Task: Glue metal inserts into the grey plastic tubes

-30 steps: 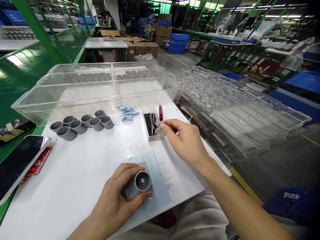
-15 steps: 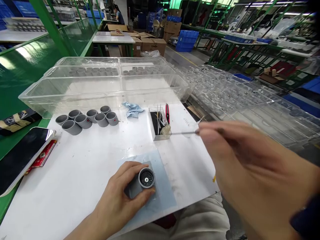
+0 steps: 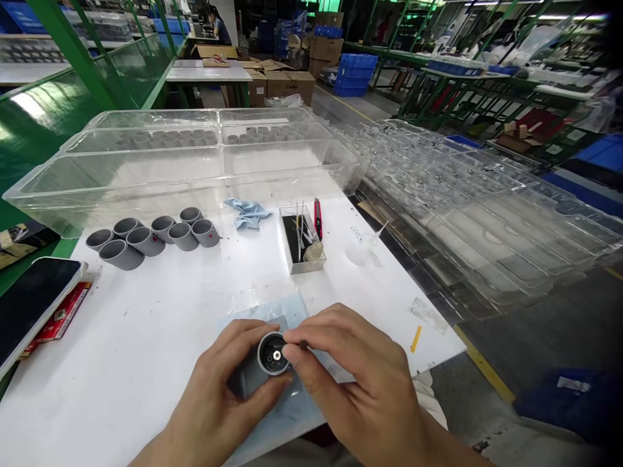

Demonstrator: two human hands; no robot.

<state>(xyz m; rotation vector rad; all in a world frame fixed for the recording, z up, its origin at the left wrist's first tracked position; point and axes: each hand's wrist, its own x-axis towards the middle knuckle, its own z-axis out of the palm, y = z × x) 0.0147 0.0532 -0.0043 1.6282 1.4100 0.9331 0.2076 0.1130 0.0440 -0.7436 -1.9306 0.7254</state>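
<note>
My left hand (image 3: 228, 383) is closed round a grey cylindrical cup (image 3: 260, 358), its open end facing up toward me. Inside the cup sits a dark insert with a bright round centre and small holes. My right hand (image 3: 350, 370) pinches a thin tool, whose dark end (image 3: 303, 344) sticks out behind the fingers; the fingertips are at the cup's right rim. The tool's tip is hidden by my fingers, so I cannot tell whether it touches the insert. Beneath the cup lies a light-blue plastic sheet (image 3: 287, 412).
Several grey cups (image 3: 146, 241) stand at the left, near a phone (image 3: 36, 311). A small box of tools (image 3: 309, 266), a red knife (image 3: 318, 219), a blue cloth (image 3: 247, 213) and a clear dropper bottle (image 3: 357, 251) lie farther back. Clear trays (image 3: 170, 165) line the table's far side.
My right hand has come down and left from the raised position at the right, bringing the thin tool to the cup. My left hand keeps its hold on the cup. The view has shifted slightly.
</note>
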